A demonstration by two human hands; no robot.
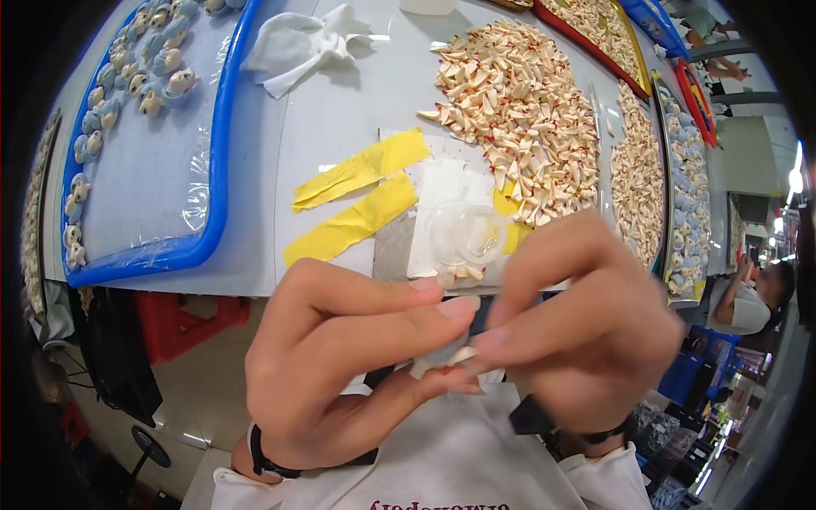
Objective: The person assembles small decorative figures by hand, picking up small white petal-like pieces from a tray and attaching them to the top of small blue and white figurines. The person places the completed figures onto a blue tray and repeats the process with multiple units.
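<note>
My left hand [331, 357] is closed in front of the table edge, pinching a small pale blue-grey piece [438, 355] that the fingers mostly cover. My right hand [586, 319], somewhat blurred, meets it from the other side. Between its thumb and fingertips is a small cream pointed piece [461, 354], pressed against or close to the blue-grey piece. Just beyond the fingers sits a clear round dish [469, 234] on a white pad [429, 221]. A few cream pieces [463, 272] lie on the pad's near end.
Beyond the pad spreads a big pile of cream pieces with red tips [518, 110]. Yellow tape strips [353, 229] lie left of the pad. A blue tray [217, 187] holds several small figure heads [153, 102]. A white cloth [310, 47] lies behind; a person [752, 302] sits far right.
</note>
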